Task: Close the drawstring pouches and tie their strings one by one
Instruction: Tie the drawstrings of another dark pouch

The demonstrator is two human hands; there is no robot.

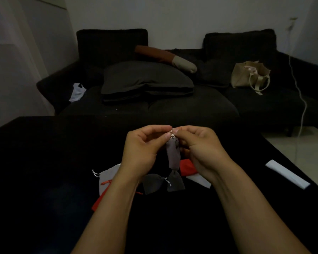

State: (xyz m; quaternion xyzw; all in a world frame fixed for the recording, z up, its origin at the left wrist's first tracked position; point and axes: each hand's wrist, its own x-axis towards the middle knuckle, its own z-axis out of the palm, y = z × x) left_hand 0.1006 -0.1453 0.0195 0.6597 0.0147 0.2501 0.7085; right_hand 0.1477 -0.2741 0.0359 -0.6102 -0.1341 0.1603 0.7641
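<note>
A small grey drawstring pouch hangs in the air above the black table. Its gathered mouth points up, with white strings at the top. My left hand pinches the strings from the left and my right hand pinches them from the right, fingertips almost meeting. Below on the table lie other pouches: a light grey one with a white cord, two dark grey ones, a red one behind my right wrist and another red one under my left forearm.
The black table fills the foreground. Two white paper strips lie on it: one at the right, one next to the red pouch. Behind stands a dark sofa with cushions, a beige bag and a white cable.
</note>
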